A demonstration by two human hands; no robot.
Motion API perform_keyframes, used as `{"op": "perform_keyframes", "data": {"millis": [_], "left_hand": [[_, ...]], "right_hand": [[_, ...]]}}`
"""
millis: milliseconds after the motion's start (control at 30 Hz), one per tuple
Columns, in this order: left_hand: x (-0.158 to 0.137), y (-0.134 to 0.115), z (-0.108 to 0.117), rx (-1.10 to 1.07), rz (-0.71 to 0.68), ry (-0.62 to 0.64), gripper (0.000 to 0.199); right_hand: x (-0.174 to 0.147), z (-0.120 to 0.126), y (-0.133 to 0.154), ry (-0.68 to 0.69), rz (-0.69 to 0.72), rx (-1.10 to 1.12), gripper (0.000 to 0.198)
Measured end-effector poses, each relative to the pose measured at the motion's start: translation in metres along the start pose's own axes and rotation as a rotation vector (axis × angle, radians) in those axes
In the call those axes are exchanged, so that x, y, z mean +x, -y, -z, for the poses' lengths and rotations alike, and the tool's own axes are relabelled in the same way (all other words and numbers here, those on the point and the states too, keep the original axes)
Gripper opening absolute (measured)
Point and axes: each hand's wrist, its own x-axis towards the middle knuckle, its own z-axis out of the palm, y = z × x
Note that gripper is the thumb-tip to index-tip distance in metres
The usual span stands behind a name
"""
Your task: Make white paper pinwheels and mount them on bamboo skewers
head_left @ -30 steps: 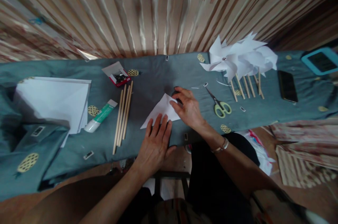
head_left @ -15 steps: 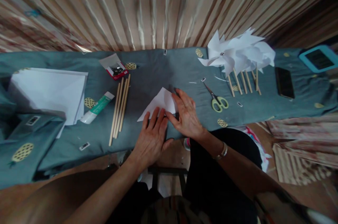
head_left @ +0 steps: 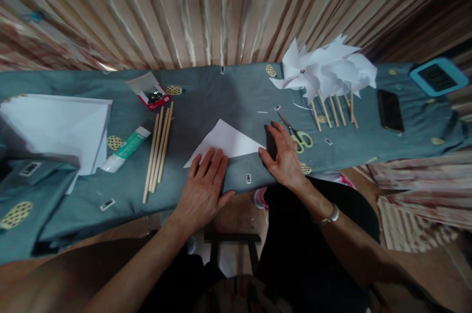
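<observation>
A white sheet of paper (head_left: 230,140), folded into a triangle, lies flat on the cloth in front of me. My left hand (head_left: 203,183) rests on its lower left part, fingers stretched out and pressing the folded edge. At the paper's right corner is my right hand (head_left: 283,156), its fingers apart and the thumb touching or almost touching the tip. Just beyond the right fingers lie green-handled scissors (head_left: 303,141), partly covered by that hand.
Left of the paper are several wooden sticks (head_left: 158,148), a glue tube (head_left: 126,150), an opened red box (head_left: 152,94) and stacked white sheets (head_left: 59,128). Paper pinwheels (head_left: 324,70) on sticks lie at the back right, near a black phone (head_left: 391,110) and a blue-framed device (head_left: 438,77).
My right hand has slid right along the paper to its right corner, uncovering the triangle's right side. The left hand stays on the paper. The view has shifted slightly right.
</observation>
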Motion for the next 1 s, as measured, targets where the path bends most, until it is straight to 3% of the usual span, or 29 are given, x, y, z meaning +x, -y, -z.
{"op": "perform_keyframes", "data": {"millis": [200,400,633,1000], "left_hand": [[0.000,0.006,0.006,-0.009,-0.002,0.010,0.073],[-0.017,0.016,0.016,-0.009,0.031,0.046,0.068],[-0.036,0.022,0.026,0.012,0.092,0.005,0.062],[-0.045,0.013,0.015,0.010,0.141,-0.062,0.069]], "right_hand": [[0.002,-0.005,0.002,0.003,0.008,0.045,0.057],[0.002,-0.007,-0.003,-0.008,0.015,0.081,0.054],[0.003,-0.007,-0.011,-0.034,0.050,0.101,0.049],[0.015,0.003,-0.013,-0.007,0.055,0.196,0.046]]}}
